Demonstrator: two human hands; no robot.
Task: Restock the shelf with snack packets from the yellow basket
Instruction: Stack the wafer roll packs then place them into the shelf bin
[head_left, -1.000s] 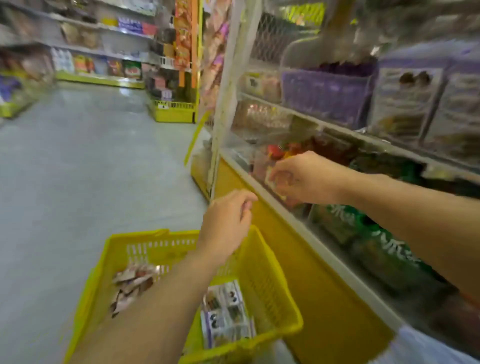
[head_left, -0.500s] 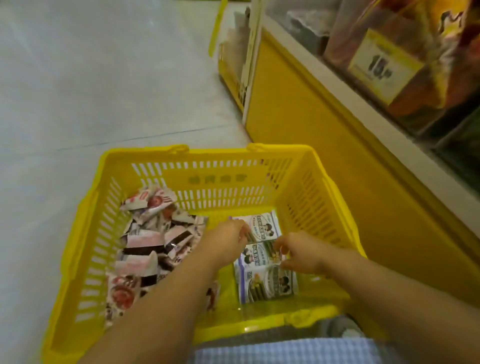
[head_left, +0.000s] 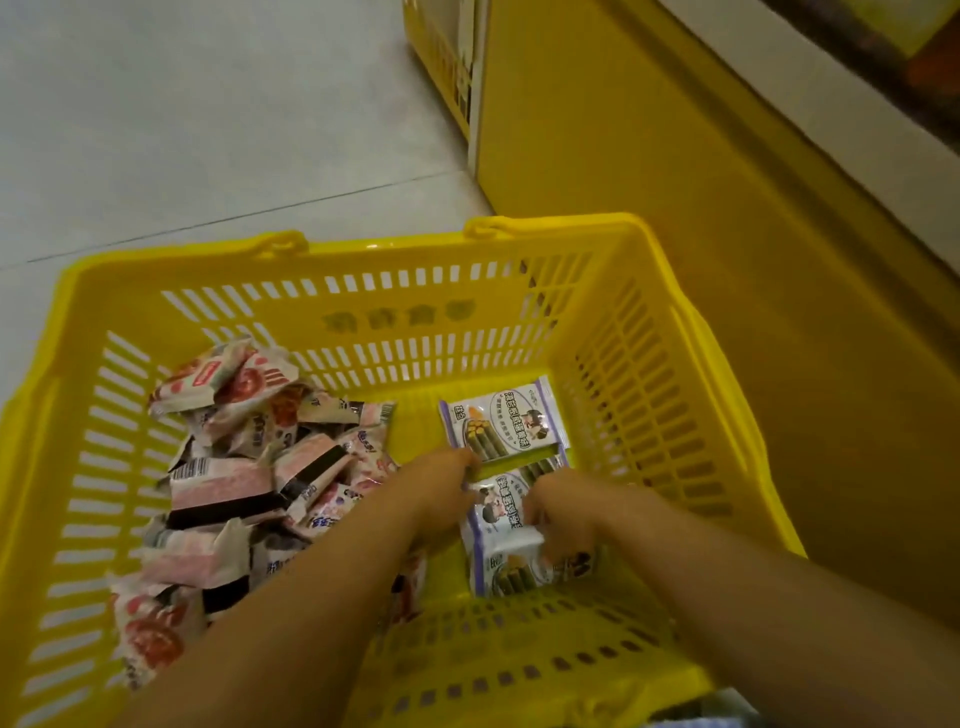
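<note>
I log: yellow basket (head_left: 363, 249) beside shelf base (head_left: 623, 130); pink packets (head_left: 234, 483) heaped left; purple-edged packets (head_left: 501, 421) right, my left hand (head_left: 441, 488) at their edge, right hand (head_left: 561, 514) pinching one.

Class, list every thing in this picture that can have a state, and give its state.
yellow basket: upright on the floor, partly filled.
pink packets: heaped loose, left side of basket.
purple packets: lying flat, right side of basket.
left hand: fingers curled at purple packets' edge, grip unclear.
right hand: pinching one of the purple packets.
</note>
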